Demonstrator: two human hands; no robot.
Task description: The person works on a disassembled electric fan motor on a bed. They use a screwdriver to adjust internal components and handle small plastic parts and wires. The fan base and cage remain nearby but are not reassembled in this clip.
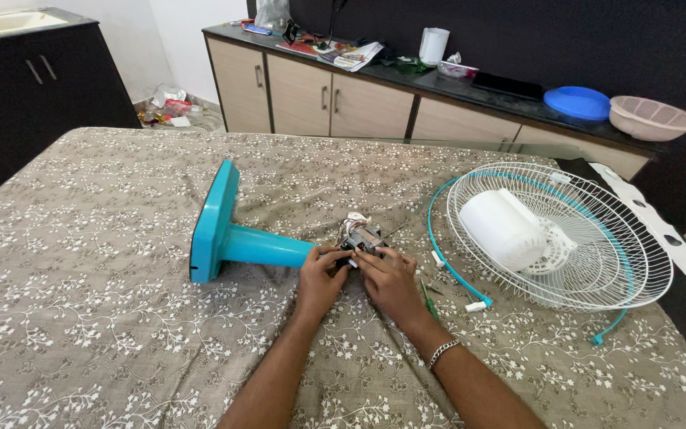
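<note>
My left hand [321, 276] and right hand [388, 280] are both curled closed on the small grey metal fan motor [361, 236] with loose wires, mid-surface atop the teal plastic stand [236, 234] lying sideways, open patterned cloth [81, 318] all round it.

I'm seeing a grey-brown tablecloth [89, 318] printed all over with small white leafy sprigs. The fan stand [236, 234] lying on it is showing bright turquoise, base and column alike. The fan guard [597, 262] is showing white wire with a turquoise rim band [448, 262], and the motor cover [502, 229] inside it is plain white. I'm noticing a silver bracelet [443, 352] on my right wrist. Behind, the cabinets [319, 99] are looking beige under a black countertop [510, 89], which is carrying a blue plate [577, 102] and a pale pink basket [651, 117].
</note>
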